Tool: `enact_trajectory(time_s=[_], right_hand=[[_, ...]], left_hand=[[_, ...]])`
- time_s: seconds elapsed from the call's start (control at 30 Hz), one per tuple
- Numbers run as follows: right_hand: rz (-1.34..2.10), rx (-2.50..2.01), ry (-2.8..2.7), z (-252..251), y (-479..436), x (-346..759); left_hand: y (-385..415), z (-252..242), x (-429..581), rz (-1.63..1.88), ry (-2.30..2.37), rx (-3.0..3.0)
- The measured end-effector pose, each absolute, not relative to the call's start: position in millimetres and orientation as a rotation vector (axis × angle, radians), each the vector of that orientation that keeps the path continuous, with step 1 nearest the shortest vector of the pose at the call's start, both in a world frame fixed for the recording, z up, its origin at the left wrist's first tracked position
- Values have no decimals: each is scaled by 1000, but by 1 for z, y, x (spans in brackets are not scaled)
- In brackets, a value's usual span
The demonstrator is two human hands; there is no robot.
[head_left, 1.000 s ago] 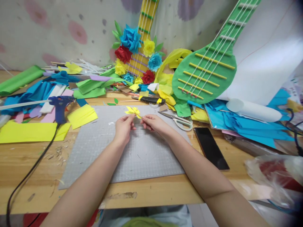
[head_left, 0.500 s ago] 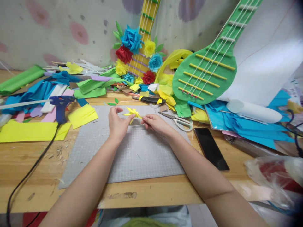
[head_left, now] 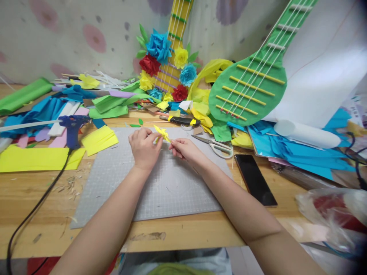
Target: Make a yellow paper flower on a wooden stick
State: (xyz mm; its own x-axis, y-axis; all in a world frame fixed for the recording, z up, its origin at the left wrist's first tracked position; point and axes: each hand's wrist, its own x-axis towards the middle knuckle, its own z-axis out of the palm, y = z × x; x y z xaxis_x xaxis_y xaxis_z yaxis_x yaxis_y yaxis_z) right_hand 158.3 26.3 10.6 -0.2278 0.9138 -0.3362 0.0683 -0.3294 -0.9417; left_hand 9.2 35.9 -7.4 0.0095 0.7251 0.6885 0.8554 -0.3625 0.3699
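A small yellow paper flower (head_left: 162, 133) is held between my two hands above the grey cutting mat (head_left: 114, 198). My left hand (head_left: 145, 148) is closed on its petals with thumb and fingers, and the back of the hand hides part of it. At the flower's narrow base, my right hand (head_left: 185, 148) pinches with thumb and forefinger. White-handled scissors (head_left: 219, 148) lie on the mat's right edge, close to my right hand. Just beyond the mat is a black and yellow utility knife (head_left: 183, 121).
A blue glue gun (head_left: 73, 131) with a black cord lies left, among yellow, blue and green crepe paper. A black phone (head_left: 255, 179) rests right of the mat. Behind stand a green paper-covered instrument (head_left: 249, 91) and a yellow one (head_left: 177, 38) with paper flowers.
My left hand has rolled over the flower, its fingers now curling closer round the petals, so less of the flower shows. My right hand keeps its pinch at the base, almost unmoved.
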Motion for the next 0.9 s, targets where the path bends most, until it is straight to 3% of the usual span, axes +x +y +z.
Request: enact_trajectory(time_s=[0.9], right_hand=[[1780,-1266,-1262,22,16,152]], left_hand=[[37,-8,12,-1490,-1698,-1995]])
